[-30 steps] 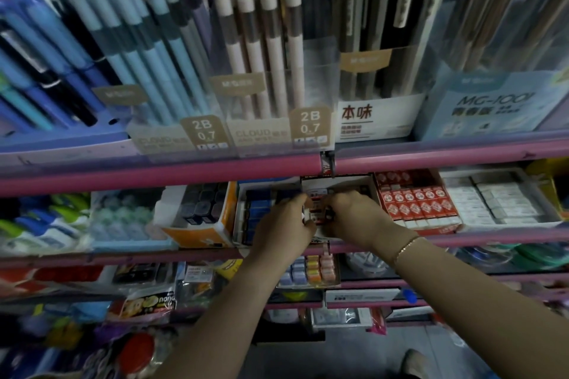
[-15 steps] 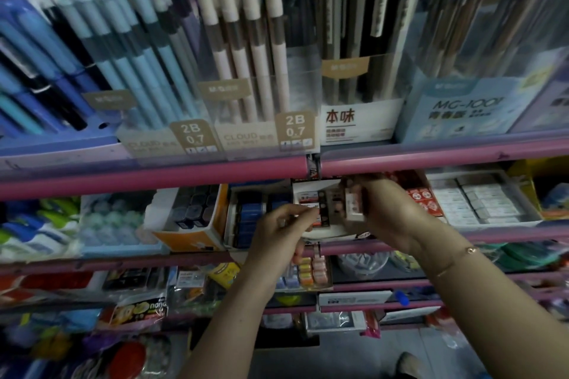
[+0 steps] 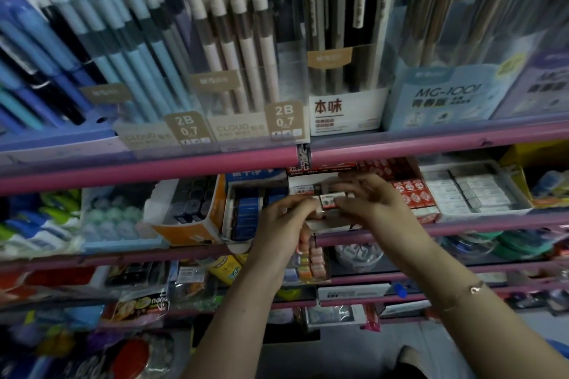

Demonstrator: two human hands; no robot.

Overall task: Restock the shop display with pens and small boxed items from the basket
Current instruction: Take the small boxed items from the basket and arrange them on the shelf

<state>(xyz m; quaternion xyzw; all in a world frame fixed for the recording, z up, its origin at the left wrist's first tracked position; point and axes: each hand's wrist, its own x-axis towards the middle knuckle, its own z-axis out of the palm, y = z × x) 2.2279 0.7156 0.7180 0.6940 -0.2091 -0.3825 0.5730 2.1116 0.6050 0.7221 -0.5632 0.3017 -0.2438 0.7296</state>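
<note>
Both hands are up at the middle shelf, meeting over the white box at its front edge. Left hand and right hand each pinch an end of a small boxed item with a red and white label, so it sits right between the fingertips, just above that white box. Right wrist has a thin bracelet. Just left of the hands there's a tray of blue boxes, and just right a tray of red packs, then a clear tray of white ones. Pens stand in clear holders on the shelf above.
</note>
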